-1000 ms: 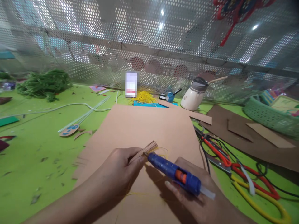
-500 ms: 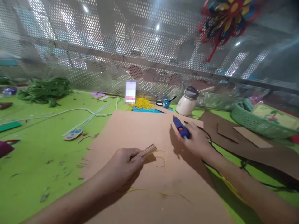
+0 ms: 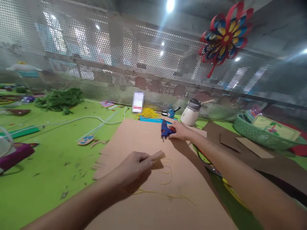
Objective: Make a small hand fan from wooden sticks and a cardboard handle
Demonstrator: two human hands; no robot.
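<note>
My left hand [image 3: 133, 167] is closed around a small flat bundle of thin brown cardboard strips [image 3: 158, 155], whose ends stick out past the thumb toward the right. Loose yellow thread [image 3: 171, 174] curls on the cardboard sheet [image 3: 136, 135] just beside the bundle; whether it is joined to the strips I cannot tell. Farther off, near the sheet's back edge, my right hand [image 3: 181, 130] grips a blue glue gun [image 3: 164, 128] by its handle side. The nozzle points away from me, and a glue stick end shows at the rear.
Behind the sheet are yellow shredded strands [image 3: 150, 113], a blue paint pot [image 3: 171, 113] and a white jar [image 3: 190, 114]. Dark brown board [image 3: 216, 134] and a green basket [image 3: 251, 131] lie right. Left are green yarn [image 3: 59, 99], a white cable [image 3: 72, 117] and a purple object [image 3: 18, 155].
My right hand has carried the glue gun leftward, turning it more upright in view. My left hand keeps its hold on the strips. The view has tilted up slightly.
</note>
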